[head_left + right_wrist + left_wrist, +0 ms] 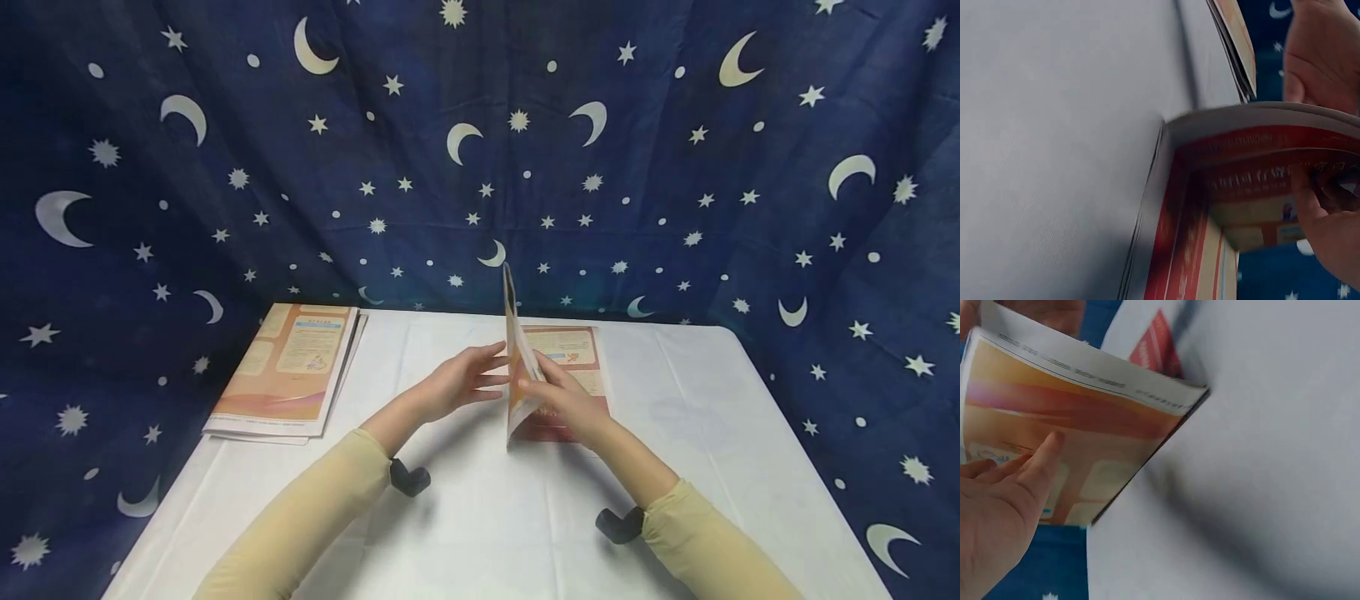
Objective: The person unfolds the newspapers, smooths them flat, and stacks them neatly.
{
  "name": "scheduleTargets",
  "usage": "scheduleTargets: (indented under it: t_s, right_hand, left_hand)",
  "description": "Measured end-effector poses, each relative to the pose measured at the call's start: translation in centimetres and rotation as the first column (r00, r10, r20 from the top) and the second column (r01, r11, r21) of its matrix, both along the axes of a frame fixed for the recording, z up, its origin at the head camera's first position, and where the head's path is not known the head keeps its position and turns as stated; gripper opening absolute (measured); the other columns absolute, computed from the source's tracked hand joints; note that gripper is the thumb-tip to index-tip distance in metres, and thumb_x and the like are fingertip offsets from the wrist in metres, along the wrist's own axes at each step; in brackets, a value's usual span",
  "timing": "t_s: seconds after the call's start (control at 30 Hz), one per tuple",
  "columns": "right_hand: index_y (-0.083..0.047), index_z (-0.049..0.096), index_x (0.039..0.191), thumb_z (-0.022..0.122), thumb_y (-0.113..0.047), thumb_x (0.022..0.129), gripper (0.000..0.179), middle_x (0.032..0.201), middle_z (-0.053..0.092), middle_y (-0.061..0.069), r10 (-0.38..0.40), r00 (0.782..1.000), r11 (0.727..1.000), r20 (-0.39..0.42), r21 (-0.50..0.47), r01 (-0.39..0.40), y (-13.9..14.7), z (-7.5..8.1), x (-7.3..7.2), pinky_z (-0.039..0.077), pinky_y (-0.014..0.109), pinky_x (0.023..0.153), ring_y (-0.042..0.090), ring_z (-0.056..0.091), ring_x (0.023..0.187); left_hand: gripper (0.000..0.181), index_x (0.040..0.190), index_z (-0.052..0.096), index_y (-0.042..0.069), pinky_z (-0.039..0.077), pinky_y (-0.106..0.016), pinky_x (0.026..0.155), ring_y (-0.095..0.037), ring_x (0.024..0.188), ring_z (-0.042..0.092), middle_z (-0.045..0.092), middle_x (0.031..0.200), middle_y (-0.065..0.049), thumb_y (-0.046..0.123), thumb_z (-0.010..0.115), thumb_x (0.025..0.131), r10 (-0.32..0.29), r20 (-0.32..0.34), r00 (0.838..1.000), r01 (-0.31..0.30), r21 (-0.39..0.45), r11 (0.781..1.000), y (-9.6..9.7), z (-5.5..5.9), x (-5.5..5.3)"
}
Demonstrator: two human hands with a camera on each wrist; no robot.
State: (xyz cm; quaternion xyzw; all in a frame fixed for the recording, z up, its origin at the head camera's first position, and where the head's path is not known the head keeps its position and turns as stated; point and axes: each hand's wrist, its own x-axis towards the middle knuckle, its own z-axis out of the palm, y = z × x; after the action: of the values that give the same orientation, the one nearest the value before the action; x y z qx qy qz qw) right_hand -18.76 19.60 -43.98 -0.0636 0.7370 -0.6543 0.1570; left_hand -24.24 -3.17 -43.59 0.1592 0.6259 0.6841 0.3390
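Observation:
A printed paper booklet stands part open on the table. One side is raised nearly upright, showing an orange outer face; the red and cream side lies flat, and the two seem to meet along a low crease. My right hand pinches the raised side by its edge, the thumb on the outer face and fingers inside. On the other side, my left hand has its fingers extended, the tips at the orange face; whether every fingertip touches cannot be told.
A small stack of similar orange booklets lies at the table's left side. White cloth covers the table. A dark blue curtain with moons and stars hangs behind it. Black wrist devices sit below both wrists.

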Motion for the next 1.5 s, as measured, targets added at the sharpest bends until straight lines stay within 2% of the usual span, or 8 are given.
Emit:
scheduleTargets:
  t_s: [0.23, 0.37, 0.5, 0.8, 1.07, 1.27, 1.37, 1.5]
  right_hand:
    - [-0.03, 0.032, 0.162, 0.039, -0.052, 0.107, 0.06, 0.168, 0.024, 0.004, 0.196, 0.98, 0.981, 0.013, -0.011, -0.196, -3.8, -1.1, -0.7, 0.016, 0.058, 0.122, 0.029, 0.021, 0.154]
    - [-0.029, 0.035, 0.161, 0.033, -0.058, 0.107, 0.061, 0.167, 0.027, 0.003, 0.226, 0.974, 0.973, 0.004, 0.048, -0.225, -5.2, -2.1, -1.0, 0.014, 0.056, 0.123, 0.026, 0.02, 0.154]
    - [-0.025, 0.035, 0.161, 0.03, -0.059, 0.107, 0.063, 0.167, 0.029, 0.001, 0.23, 0.973, 0.965, -0.02, 0.135, -0.226, -6.1, -3.0, -1.3, 0.011, 0.056, 0.123, 0.025, 0.022, 0.154]
    - [-0.017, 0.047, 0.155, 0.032, -0.071, 0.101, 0.078, 0.155, 0.049, 0.007, 0.123, 0.992, 0.97, 0.027, 0.209, -0.126, -4.4, -5.1, -1.8, 0.019, 0.052, 0.123, 0.028, 0.036, 0.148]
    - [0.001, 0.044, 0.152, 0.043, -0.054, 0.107, 0.071, 0.149, 0.052, 0.02, -0.012, 0.999, 0.975, 0.035, 0.223, 0.004, 0.4, -5.6, -1.7, 0.038, 0.05, 0.115, 0.036, 0.048, 0.139]
    - [-0.007, 0.047, 0.153, 0.058, -0.04, 0.104, 0.06, 0.151, 0.051, 0.016, 0.035, 0.993, 0.878, -0.109, 0.479, 0.021, 4.5, -5.8, -1.1, 0.033, 0.057, 0.116, 0.037, 0.044, 0.141]
    - [-0.004, 0.049, 0.151, 0.066, -0.036, 0.1, 0.062, 0.149, 0.054, 0.016, 0.105, 0.972, 0.797, -0.21, 0.603, 0.044, 6.5, -6.3, -0.8, 0.033, 0.056, 0.116, 0.038, 0.044, 0.141]
    - [-0.002, 0.053, 0.148, 0.07, -0.036, 0.097, 0.064, 0.149, 0.052, 0.02, 0.186, 0.939, 0.655, -0.29, 0.749, 0.102, 8.7, -6.8, -0.2, 0.031, 0.06, 0.116, 0.044, 0.041, 0.142]
  left_hand:
    - [0.08, 0.16, 0.028, 0.005, 0.045, -0.05, 0.109, -0.037, 0.141, 0.045, 0.037, 0.16, -0.018, 0.064, 0.03, 0.105, 0.118, 0.138, 0.983, -0.118, -0.012, 0.993, -3.5, 0.6, -0.5]
    - [0.07, 0.158, 0.031, 0.006, 0.043, -0.052, 0.11, -0.039, 0.142, 0.044, 0.039, 0.158, -0.02, 0.053, 0.037, 0.108, 0.196, 0.126, 0.972, -0.181, -0.121, 0.976, -4.9, 0.2, -0.7]
    - [0.054, 0.151, 0.042, -0.001, 0.054, -0.046, 0.099, -0.036, 0.126, 0.06, 0.055, 0.144, -0.022, 0.033, 0.045, 0.109, 0.265, 0.067, 0.962, -0.244, -0.231, 0.942, -6.3, -0.7, -0.8]
    - [0.042, 0.143, 0.05, -0.006, 0.06, -0.037, 0.086, -0.023, 0.1, 0.071, 0.069, 0.118, -0.018, 0.014, 0.047, 0.106, 0.321, 0.024, 0.947, -0.293, -0.35, 0.89, -9.1, -3.7, -1.5]
    - [0.037, 0.134, 0.057, -0.005, 0.06, -0.032, 0.078, -0.018, 0.089, 0.071, 0.072, 0.108, -0.013, 0.016, 0.057, 0.103, 0.34, -0.039, 0.94, -0.323, -0.429, 0.844, -10.0, -5.1, -1.6]
    - [0.036, 0.132, 0.059, -0.004, 0.06, -0.033, 0.081, -0.02, 0.094, 0.071, 0.072, 0.111, -0.013, 0.015, 0.06, 0.102, 0.31, -0.104, 0.945, -0.321, -0.478, 0.818, -10.3, -5.7, -1.8]
    - [0.045, 0.139, 0.054, -0.006, 0.06, -0.034, 0.083, -0.021, 0.097, 0.07, 0.071, 0.113, -0.013, 0.014, 0.064, 0.1, 0.272, -0.179, 0.946, -0.326, -0.519, 0.791, -10.5, -6.1, -1.8]
    - [0.055, 0.146, 0.047, -0.005, 0.056, -0.031, 0.075, -0.019, 0.088, 0.066, 0.068, 0.105, -0.011, 0.014, 0.066, 0.098, 0.173, -0.325, 0.93, -0.343, -0.595, 0.726, -10.7, -6.4, -1.6]
